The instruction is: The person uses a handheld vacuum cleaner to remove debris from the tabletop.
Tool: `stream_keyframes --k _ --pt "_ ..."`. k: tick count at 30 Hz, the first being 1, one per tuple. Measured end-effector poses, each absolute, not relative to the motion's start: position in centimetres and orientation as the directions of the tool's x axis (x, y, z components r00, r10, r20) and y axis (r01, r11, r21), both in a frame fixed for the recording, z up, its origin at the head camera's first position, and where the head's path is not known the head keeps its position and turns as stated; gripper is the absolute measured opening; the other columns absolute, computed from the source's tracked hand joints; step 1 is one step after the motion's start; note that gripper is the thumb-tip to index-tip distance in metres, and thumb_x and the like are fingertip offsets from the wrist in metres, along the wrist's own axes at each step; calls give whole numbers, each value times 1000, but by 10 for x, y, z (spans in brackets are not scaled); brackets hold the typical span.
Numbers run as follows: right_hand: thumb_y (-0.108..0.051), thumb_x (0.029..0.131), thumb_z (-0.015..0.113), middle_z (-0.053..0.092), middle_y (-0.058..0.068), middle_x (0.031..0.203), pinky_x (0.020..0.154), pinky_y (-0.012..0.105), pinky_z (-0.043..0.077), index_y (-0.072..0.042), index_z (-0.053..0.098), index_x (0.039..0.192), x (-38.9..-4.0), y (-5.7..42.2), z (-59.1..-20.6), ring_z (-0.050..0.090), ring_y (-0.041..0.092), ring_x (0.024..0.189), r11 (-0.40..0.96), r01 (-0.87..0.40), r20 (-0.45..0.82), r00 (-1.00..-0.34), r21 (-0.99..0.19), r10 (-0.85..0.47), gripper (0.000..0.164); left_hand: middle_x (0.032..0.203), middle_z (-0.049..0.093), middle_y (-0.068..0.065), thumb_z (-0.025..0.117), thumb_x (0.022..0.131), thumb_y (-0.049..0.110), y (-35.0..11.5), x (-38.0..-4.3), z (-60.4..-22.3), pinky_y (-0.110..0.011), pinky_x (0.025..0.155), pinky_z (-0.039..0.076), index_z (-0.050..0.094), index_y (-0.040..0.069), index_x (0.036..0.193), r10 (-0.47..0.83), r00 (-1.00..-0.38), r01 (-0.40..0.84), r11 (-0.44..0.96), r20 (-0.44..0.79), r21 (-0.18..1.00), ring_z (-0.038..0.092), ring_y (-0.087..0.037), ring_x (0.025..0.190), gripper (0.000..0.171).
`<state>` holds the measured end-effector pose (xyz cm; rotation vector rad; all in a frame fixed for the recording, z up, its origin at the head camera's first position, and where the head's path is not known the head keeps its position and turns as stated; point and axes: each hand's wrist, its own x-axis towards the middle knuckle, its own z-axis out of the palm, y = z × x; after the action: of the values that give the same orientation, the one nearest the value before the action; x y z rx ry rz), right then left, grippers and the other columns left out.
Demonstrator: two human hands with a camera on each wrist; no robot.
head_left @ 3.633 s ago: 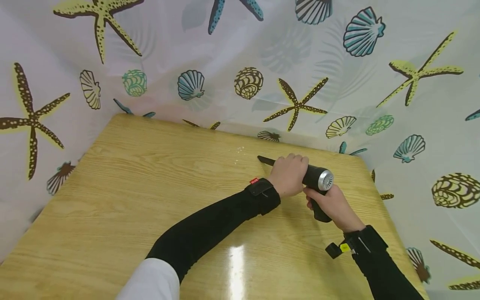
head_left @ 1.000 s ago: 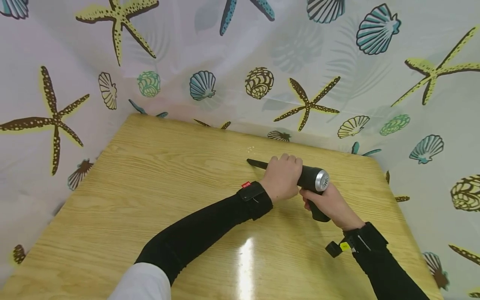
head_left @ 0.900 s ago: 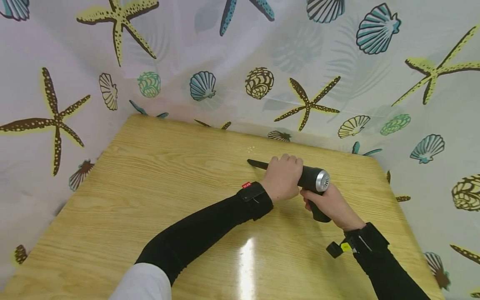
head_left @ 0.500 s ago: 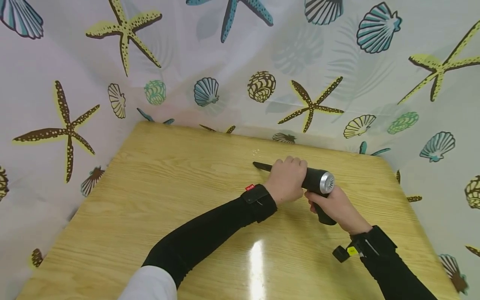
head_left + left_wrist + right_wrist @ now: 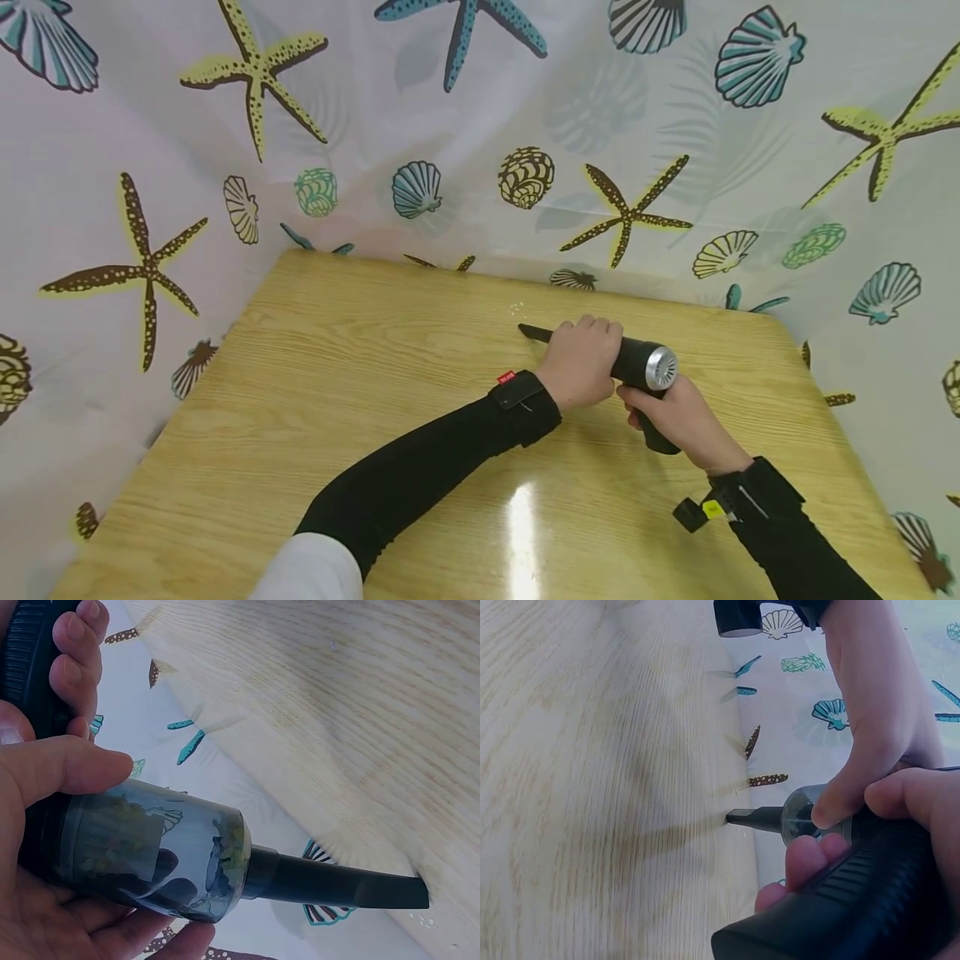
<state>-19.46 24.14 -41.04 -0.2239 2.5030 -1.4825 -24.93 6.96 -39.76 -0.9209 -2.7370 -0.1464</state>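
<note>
Both hands hold a black handheld vacuum cleaner [image 5: 636, 362] with a silver vented end cap. My left hand [image 5: 581, 363] wraps around its clear dust cup [image 5: 161, 840], thumb on one side and fingers on the other. My right hand [image 5: 686, 421] grips the ribbed handle [image 5: 840, 900]. A narrow black crevice nozzle [image 5: 337, 881] points toward the table's far edge, its tip right at the tabletop. Small white crumbs [image 5: 516, 308] lie just beyond that tip. Inside the cup, dark and greenish shapes show through the clear wall.
The wooden table [image 5: 337, 400] stretches wide to the left of the hands. A white curtain [image 5: 465, 125] printed with starfish and shells hangs at the back and both sides, meeting the table's far edge. A small black strap camera [image 5: 690, 514] juts from the right wrist.
Since the oldest frame, the nozzle tip has moved left relative to the crumbs, up to them. A few crumbs nearest the person no longer show. The head view has shifted slightly; both grips are unchanged.
</note>
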Motion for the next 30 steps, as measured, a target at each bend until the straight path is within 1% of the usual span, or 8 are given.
stream_keyframes --k 5,13,19,26,30 --pt "-27 93 62 52 23 90 65 50 52 -6 42 132 -197 239 -410 58 34 69 490 -21 -110 -965 -871 -237 49 106 62 -2 69 77 36 69 -253 -400 -32 74 51 56 12 114 577 -771 604 796 270 23 54 -16 95 46" --pt "-26 93 62 50 23 90 63 44 52 -4 41 132 -200 235 -409 58 35 70 483 -28 -98 -967 -875 -234 48 110 61 -2 69 78 34 68 -260 -401 -33 77 51 56 12 117 578 -771 611 790 266 52 53 -17 99 47" --pt "-27 93 63 51 24 88 65 49 51 -5 44 129 -202 233 -410 57 36 70 478 -21 -95 -971 -878 -218 46 109 61 -3 70 78 37 67 -263 -402 -34 77 51 56 12 116 587 -757 625 779 287 52 54 -18 98 48" --pt "-27 93 62 51 25 88 64 46 51 -4 45 127 -206 231 -409 57 37 70 471 -20 -96 -970 -882 -222 45 107 61 -2 70 78 35 67 -268 -403 -33 76 52 56 12 116 578 -760 617 786 298 48 54 -16 96 47" --pt "-28 93 62 50 25 90 67 48 51 -2 45 127 -207 230 -410 57 38 72 473 -5 -107 -972 -881 -211 46 108 62 -1 69 78 36 67 -270 -403 -33 76 52 56 13 116 577 -762 615 787 294 49 54 -16 96 46"
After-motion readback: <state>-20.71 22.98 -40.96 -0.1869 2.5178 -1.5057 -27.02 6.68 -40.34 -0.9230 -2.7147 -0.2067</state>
